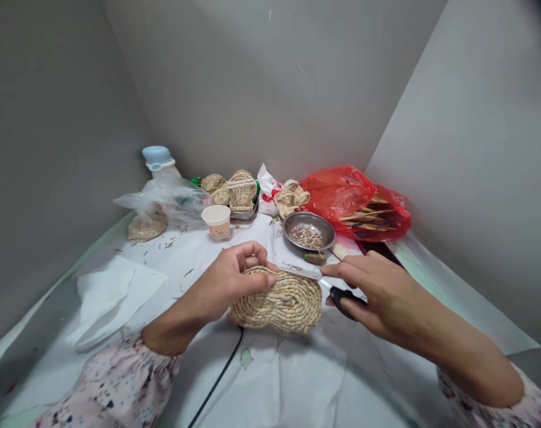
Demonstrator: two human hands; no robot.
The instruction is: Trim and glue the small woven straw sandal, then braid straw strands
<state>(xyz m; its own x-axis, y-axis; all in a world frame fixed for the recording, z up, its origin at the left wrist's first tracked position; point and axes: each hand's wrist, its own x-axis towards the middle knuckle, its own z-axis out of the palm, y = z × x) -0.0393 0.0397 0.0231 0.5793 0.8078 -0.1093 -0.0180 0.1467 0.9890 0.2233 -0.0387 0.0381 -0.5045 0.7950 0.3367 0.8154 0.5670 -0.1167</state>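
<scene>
A woven straw piece (282, 303) of coiled, braided strands is held up above the table's middle. My left hand (235, 279) grips its upper left part, thumb on the near face and fingers behind the top edge. In my right hand (377, 291) is a pair of scissors (342, 302) with black handles, the index finger stretched along the metal. The blades point left and lie along the piece's upper edge, close to my left fingertips. Whether they are cutting a strand, I cannot tell.
Behind the hands stand a metal bowl (310, 230) with straw clippings, a thread spool (315, 258), a paper cup (217, 221) and a red plastic bag (351, 199) of straw. More woven pieces (242, 193) sit at the back. A black cord (217, 380) runs toward me across white paper (297, 380).
</scene>
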